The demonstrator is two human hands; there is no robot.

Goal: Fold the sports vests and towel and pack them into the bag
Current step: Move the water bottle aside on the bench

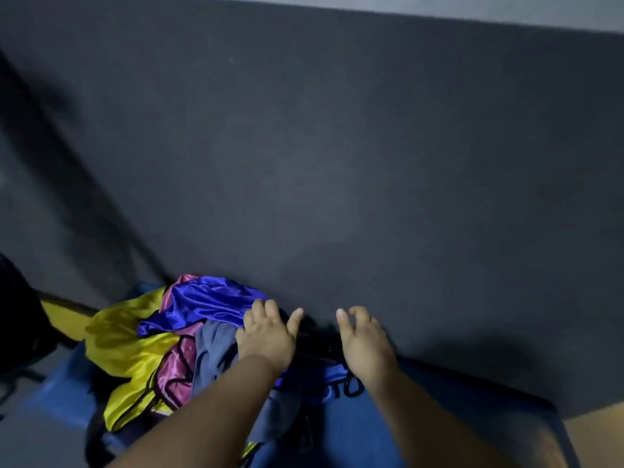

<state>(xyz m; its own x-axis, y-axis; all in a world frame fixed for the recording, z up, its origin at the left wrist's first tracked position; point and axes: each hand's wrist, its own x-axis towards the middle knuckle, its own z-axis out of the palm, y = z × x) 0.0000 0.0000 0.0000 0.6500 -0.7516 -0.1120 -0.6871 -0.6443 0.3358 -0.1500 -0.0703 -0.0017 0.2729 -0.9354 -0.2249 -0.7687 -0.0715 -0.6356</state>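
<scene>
A crumpled heap of shiny sports vests lies at the lower left: a blue vest (202,304) on top, a yellow vest (125,346) to its left and a pink vest (179,363) under them. A dull grey-blue cloth (214,352), perhaps the towel, lies beside them. My left hand (266,336) rests with spread fingers on the heap's right edge. My right hand (363,339) hovers with relaxed fingers just to the right. Between the hands sits a dark black object (319,346), possibly the bag, too dim to make out.
A large dark grey surface (337,163) fills most of the view ahead. A blue surface (354,430) lies beneath my arms. A black object (17,315) stands at the far left. A strip of brown floor (594,434) shows at the lower right.
</scene>
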